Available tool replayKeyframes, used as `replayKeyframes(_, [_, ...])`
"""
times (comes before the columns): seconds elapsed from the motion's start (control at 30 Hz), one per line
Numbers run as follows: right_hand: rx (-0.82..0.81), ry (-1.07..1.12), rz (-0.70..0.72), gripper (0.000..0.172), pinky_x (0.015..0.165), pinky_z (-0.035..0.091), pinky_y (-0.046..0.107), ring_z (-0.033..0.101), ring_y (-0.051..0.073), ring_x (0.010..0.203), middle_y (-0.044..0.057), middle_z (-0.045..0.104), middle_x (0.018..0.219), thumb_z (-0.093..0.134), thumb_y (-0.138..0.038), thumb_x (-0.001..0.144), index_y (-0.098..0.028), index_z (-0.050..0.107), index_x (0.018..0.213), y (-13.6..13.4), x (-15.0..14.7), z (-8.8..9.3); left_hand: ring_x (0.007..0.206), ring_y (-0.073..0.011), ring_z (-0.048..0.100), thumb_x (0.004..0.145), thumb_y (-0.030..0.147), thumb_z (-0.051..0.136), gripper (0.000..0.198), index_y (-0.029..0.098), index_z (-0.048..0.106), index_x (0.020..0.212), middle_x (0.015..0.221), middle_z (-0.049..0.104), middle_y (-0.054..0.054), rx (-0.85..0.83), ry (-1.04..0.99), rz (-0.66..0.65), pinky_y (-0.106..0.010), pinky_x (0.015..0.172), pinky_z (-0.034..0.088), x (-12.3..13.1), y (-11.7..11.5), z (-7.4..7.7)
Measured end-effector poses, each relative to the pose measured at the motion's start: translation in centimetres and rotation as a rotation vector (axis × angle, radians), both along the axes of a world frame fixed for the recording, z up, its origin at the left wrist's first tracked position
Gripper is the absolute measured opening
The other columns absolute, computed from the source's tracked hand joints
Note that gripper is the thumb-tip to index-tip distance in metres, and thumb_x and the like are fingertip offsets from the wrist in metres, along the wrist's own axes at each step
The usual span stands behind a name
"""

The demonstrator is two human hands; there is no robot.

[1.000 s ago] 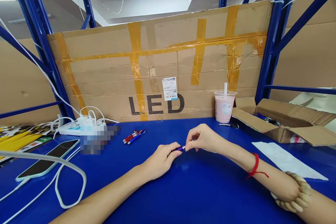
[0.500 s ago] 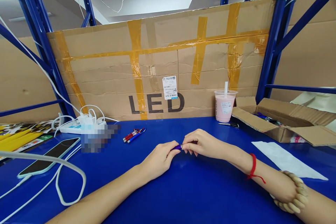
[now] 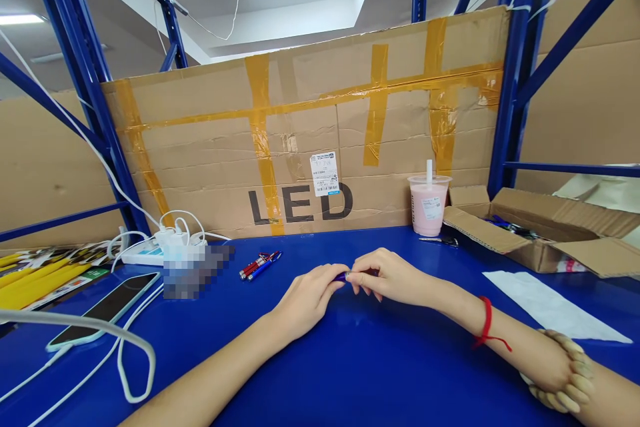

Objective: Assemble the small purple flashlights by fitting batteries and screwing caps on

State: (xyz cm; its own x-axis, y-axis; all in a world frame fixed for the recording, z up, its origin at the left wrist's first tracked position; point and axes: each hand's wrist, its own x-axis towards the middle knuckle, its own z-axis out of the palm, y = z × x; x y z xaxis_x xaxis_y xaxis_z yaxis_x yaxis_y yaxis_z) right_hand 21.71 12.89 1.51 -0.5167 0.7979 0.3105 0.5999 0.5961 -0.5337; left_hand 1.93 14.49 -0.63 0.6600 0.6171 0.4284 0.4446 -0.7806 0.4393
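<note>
One blue table, open carton at 2 o'clock; left hand and right hand near centre, red and blue pens at their 10 o'clock; purple-blue pen between them, mostly hidden, fingers of both pinched on it

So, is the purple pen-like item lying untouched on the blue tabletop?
No, the item is held between the left hand and right hand.

Passable near tabletop, cardboard wall behind
</note>
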Motion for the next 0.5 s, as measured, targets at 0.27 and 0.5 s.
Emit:
replayKeyframes(0.27, [0.06, -0.027, -0.117, 0.041, 0.052, 0.038, 0.02, 0.053, 0.006, 0.043, -0.004, 0.061, 0.063, 0.046, -0.048, 0.087, -0.02, 0.065, 0.064, 0.46, -0.06, -0.39, 0.097, -0.0211, 0.058, 0.091, 0.025, 0.035, 0.03, 0.027, 0.056, 0.112, 0.108, 0.064, -0.003, -0.036, -0.093, -0.01, -0.031, 0.087, 0.041, 0.38, 0.14, 0.01])
replayKeyframes(0.5, [0.481, -0.038, -0.281, 0.027, 0.051, 0.034, 0.021, 0.052, 0.008, 0.053, -0.002, 0.065, 0.08, 0.06, -0.051, 0.078, -0.026, 0.069, 0.084, 0.9, 0.3, -0.55, 0.08, -0.0203, 0.06, 0.091, 0.029, 0.034, 0.027, 0.03, 0.054, 0.11, 0.088, 0.065, 0.0, -0.095, -0.093, 0.182, -0.026, 0.068, 0.04, 0.92, 0.31, -0.26])
